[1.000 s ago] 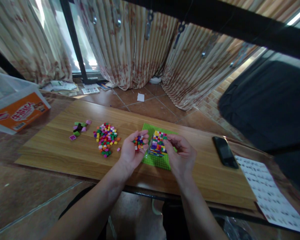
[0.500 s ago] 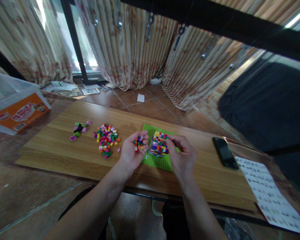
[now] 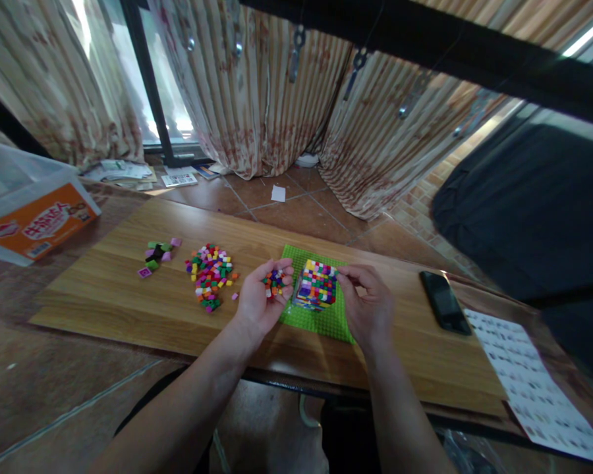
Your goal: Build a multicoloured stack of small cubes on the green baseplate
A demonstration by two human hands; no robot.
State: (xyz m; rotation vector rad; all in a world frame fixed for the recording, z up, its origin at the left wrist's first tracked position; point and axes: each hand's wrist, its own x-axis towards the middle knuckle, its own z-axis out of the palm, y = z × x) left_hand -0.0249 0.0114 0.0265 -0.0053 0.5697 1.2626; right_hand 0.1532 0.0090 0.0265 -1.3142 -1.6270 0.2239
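Note:
A multicoloured block of small bricks (image 3: pixel 316 284) stands on a green studded baseplate (image 3: pixel 321 319) on the wooden board. My left hand (image 3: pixel 261 299) is cupped palm up just left of the block, holding a handful of small coloured bricks (image 3: pixel 275 282). To the block's right, my right hand (image 3: pixel 368 306) has its fingers curled, with the fingertips pinched near the block's top right corner. Whether a brick is between those fingertips is too small to tell.
A pile of loose coloured bricks (image 3: pixel 210 273) lies left of my hands, and a smaller cluster of green and pink pieces (image 3: pixel 157 253) further left. A black phone (image 3: pixel 445 301) and a printed sheet (image 3: pixel 534 388) lie at the right. An orange-labelled plastic box (image 3: pixel 27 210) stands far left.
My right hand has drawn back to the right from over the block's front, so more of the block's top and the baseplate show. The left hand has stayed still.

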